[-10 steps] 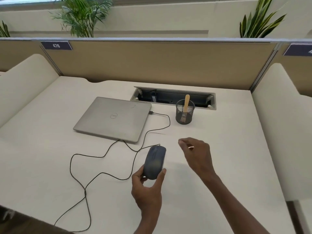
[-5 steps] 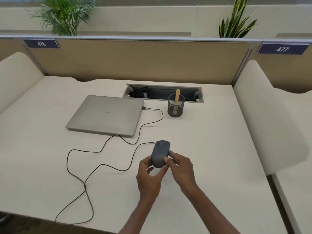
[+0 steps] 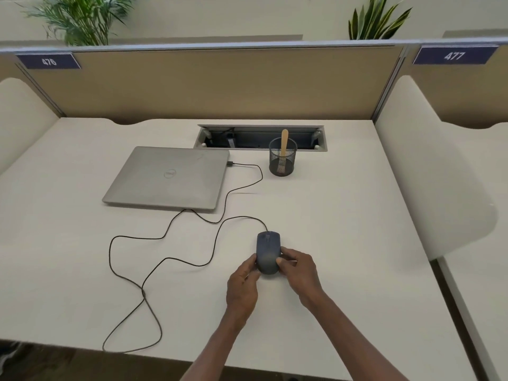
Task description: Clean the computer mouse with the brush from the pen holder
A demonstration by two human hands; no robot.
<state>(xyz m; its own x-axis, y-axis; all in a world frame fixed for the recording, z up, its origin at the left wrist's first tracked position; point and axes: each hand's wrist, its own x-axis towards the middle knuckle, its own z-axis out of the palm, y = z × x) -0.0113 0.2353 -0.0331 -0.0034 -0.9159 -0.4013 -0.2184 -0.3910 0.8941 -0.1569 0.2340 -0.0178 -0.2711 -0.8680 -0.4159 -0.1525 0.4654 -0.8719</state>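
Two hands meet over the cream table (image 3: pixel 343 243): beyond the closed silver laptop (image 3: pixel 167 178), left hand (image 3: pixel 243 284) and right hand (image 3: pixel 298 273) clamp fingers on the dark grey corded mouse (image 3: pixel 268 251); the wooden-handled brush (image 3: pixel 284 143) stands in the black mesh pen holder (image 3: pixel 283 163).

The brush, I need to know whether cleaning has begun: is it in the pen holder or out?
In. The brush stands in the mesh pen holder, wooden handle sticking up above the rim; neither hand touches it.
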